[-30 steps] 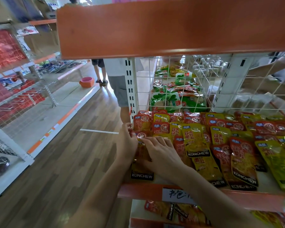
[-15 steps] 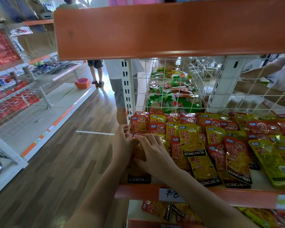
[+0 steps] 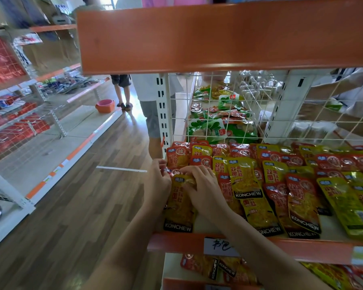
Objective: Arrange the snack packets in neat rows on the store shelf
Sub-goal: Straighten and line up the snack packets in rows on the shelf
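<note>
At the left end of the store shelf (image 3: 281, 246), my fingers (image 3: 190, 171) curl over the top edge of an orange packet (image 3: 179, 206) marked KONCHEW. My right hand (image 3: 201, 189) grips it from the right, my left hand (image 3: 158, 181) pinches its upper left corner. That packet lies flat, its bottom edge just at the shelf's orange lip. Just beside it to the right, more snack packets (image 3: 260, 185), yellow, red and green, overlap in loose rows across the shelf. Behind them stands a white wire grid (image 3: 228, 105), with green bags (image 3: 208, 128) beyond. A handwritten label (image 3: 220, 245) sits on the lip. Farther left, a wooden floor (image 3: 71, 206) and an orange basin (image 3: 105, 105).
</note>
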{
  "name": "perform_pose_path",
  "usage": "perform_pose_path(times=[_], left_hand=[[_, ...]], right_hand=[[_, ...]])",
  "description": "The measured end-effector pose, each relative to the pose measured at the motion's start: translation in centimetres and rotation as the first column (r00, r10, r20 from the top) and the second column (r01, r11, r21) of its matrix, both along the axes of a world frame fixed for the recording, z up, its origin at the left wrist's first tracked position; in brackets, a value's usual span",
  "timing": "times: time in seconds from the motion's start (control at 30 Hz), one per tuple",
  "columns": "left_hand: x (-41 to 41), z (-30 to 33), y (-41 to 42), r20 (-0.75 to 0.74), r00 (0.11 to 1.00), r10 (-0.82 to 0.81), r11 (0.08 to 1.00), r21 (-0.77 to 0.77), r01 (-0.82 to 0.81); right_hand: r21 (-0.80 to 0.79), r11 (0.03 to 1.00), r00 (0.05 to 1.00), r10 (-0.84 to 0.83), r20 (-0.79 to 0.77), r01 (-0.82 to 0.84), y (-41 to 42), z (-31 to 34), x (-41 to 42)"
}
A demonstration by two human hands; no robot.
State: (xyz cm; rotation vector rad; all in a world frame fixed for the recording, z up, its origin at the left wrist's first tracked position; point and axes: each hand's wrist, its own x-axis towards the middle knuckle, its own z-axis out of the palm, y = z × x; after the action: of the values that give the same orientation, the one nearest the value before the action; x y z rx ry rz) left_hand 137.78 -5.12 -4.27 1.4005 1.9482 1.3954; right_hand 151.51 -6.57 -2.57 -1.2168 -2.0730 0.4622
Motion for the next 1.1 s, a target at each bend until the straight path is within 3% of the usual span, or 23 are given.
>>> perform_pose_path(times=[0.13,0.33,0.53,0.73,0.83,0.97,1.1], left_hand=[[0.0,0.6,-0.1,0.049,0.998,-0.031,0.999,0.028,0.03],[-0.2,0.9,0.5,-0.063,0.995,-0.076,0.996,-0.039,0.074],[-0.6,2.1,-0.3,-0.176,0.984,0.02,1.0,-0.01,-0.022],[0.7,5.2,-1.3,-0.051,0.977,-0.208,0.977,-0.054,0.205],[1.5,5.7,-0.9,0.006,0.972,-0.236,0.972,-0.017,0.236],[3.3,5.8,-0.2,0.123,0.974,-0.192,0.981,0.062,0.185],[5.0,5.1,0.8,0.016,0.978,-0.207,0.978,0.023,0.207]], right_hand=[[-0.029,1.0,0.999,0.009,0.045,-0.007,0.4,0.6,0.0],[-0.114,0.993,0.98,0.055,0.193,-0.033,1.7,1.7,-0.4],[-0.184,0.981,0.996,0.043,-0.073,-0.056,2.1,2.6,-0.4],[-0.164,0.986,0.946,-0.046,-0.319,-0.007,2.6,4.7,1.0],[-0.258,0.966,0.838,-0.117,-0.533,-0.029,2.5,5.6,2.0],[-0.491,0.86,0.819,-0.175,-0.546,-0.143,1.9,5.4,2.9],[-0.454,0.89,0.844,-0.208,-0.494,-0.047,2.1,4.0,3.9]])
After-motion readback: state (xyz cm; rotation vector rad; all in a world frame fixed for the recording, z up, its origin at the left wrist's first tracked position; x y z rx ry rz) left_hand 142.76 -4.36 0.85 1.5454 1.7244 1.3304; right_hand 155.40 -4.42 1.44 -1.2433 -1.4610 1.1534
